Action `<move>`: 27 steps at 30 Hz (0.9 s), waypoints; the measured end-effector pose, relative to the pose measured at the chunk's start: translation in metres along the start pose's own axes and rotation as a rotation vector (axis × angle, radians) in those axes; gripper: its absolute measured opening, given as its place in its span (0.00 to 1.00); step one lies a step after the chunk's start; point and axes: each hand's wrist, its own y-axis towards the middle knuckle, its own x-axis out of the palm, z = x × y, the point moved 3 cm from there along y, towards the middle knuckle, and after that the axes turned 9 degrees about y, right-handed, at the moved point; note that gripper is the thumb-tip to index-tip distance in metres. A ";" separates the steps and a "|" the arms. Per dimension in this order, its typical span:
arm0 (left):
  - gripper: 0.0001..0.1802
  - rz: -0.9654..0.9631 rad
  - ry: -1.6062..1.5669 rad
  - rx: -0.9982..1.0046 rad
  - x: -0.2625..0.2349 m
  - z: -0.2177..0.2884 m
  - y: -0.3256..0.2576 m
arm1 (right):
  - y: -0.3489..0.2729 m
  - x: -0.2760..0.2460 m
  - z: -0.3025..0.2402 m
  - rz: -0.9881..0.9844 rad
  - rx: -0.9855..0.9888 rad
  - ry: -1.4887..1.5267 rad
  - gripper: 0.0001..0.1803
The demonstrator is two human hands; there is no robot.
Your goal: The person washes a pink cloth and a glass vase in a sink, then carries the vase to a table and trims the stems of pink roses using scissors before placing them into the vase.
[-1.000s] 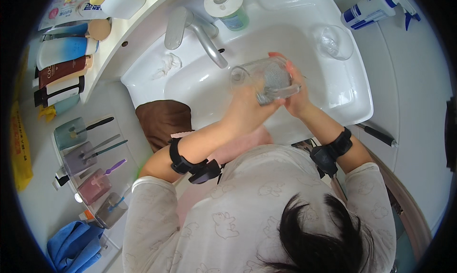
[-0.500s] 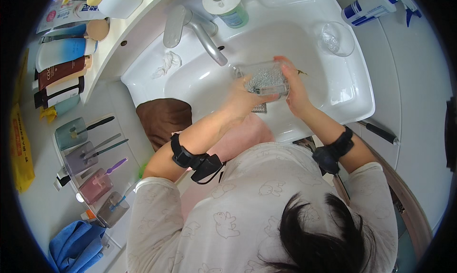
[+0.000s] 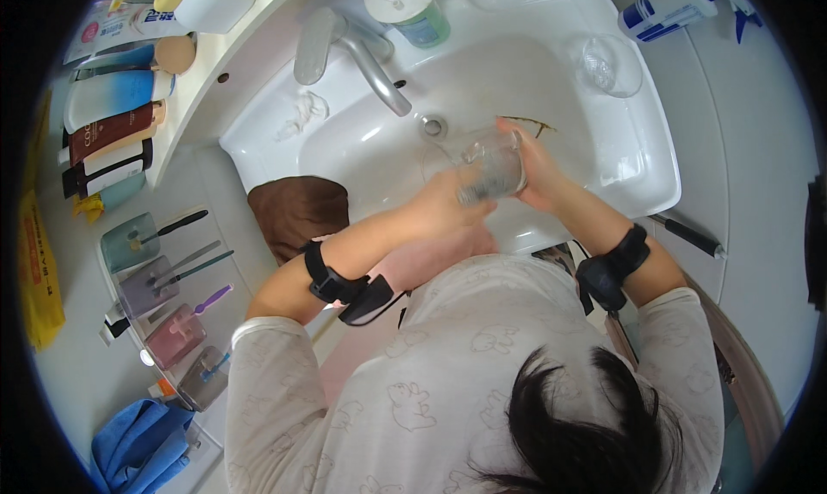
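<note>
Over the white sink basin (image 3: 345,162) I hold a clear, glass-like container (image 3: 500,160) with a silvery-grey textured patch, smeared by motion. My right hand (image 3: 538,168) is closed around its right side. On its left and near side is my left hand (image 3: 444,203), fingers curled against it and blurred. Whether the grey patch is part of the container or something pressed to it, I cannot tell. A thin brownish-green sprig (image 3: 540,126) lies in the basin just beyond my right hand.
Behind the basin stand a grey faucet (image 3: 370,68) and a pump bottle (image 3: 413,12). A clear round bowl (image 3: 612,66) sits on the right rim, near a spray bottle (image 3: 668,12). Crumpled white tissue (image 3: 306,115) and brown cloth (image 3: 297,218) lie left. Cups (image 3: 151,287) hold brushes.
The container has tilted and shifted slightly toward me and to the right. The drain and more of the sprig now show. My left hand has moved along its near side.
</note>
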 end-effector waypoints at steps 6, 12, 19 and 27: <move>0.23 -0.133 0.551 0.276 0.006 0.002 -0.001 | 0.005 -0.002 -0.007 -0.024 -0.217 -0.091 0.27; 0.23 -0.328 0.843 0.450 0.002 -0.003 -0.007 | -0.003 -0.003 -0.002 0.088 0.197 -0.158 0.29; 0.22 -0.349 -0.171 -0.082 -0.015 0.021 0.000 | 0.013 -0.015 -0.002 -0.088 0.021 0.004 0.31; 0.21 -0.212 0.522 0.291 -0.053 0.037 -0.013 | 0.006 -0.023 -0.002 -0.090 0.155 0.040 0.32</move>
